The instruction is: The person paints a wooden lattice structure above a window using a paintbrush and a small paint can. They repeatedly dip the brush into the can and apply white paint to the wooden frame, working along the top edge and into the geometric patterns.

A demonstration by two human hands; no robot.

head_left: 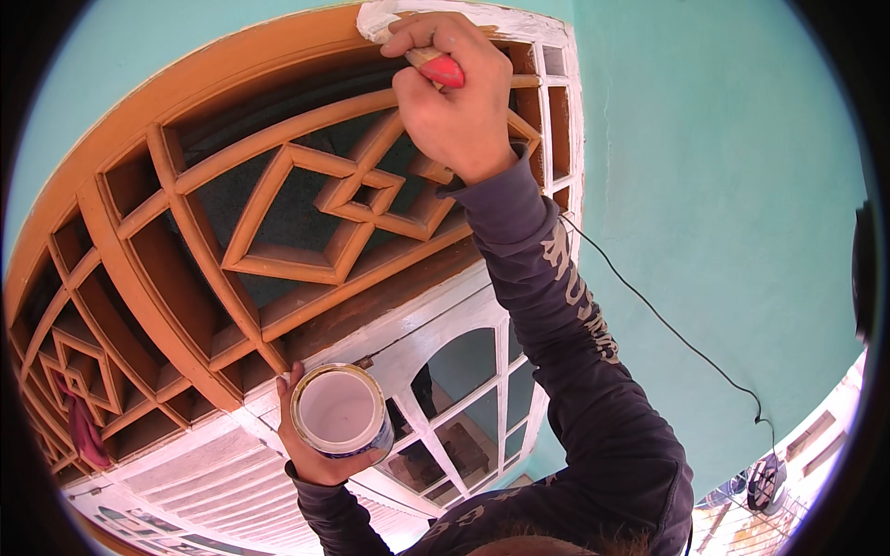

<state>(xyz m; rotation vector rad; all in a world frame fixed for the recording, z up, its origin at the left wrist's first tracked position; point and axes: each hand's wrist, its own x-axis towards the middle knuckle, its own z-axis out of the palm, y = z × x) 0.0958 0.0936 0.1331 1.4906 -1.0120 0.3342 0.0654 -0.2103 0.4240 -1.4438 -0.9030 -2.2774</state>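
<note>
Painting: white paint going onto the top rail of the orange wooden grille [278,213] above the door.
Right hand [454,102]: raised overhead, fingers curled and pressed together round the red handle of the paintbrush [408,42], thumb pinching it from below.
Brush: bristles loaded white, touching the upper frame at the edge where white meets orange.
Left hand [311,445]: held low, fingers wrapped under and round the paint can [340,410], thumb up along its side.
Can: open, upright, white paint inside, just below the grille's lower rail.
Doing well: better to keep strokes short along the rail, to lay bristles flat, to wipe off excess on the can rim so nothing drips onto the lattice below; better to hold the can level and close under the brush.
Count: one brush, one can, two hands, one grille.
Elsewhere: turquoise wall [723,185], one black cable [667,324] running down it, white arched door panes [454,389] beneath.
</note>
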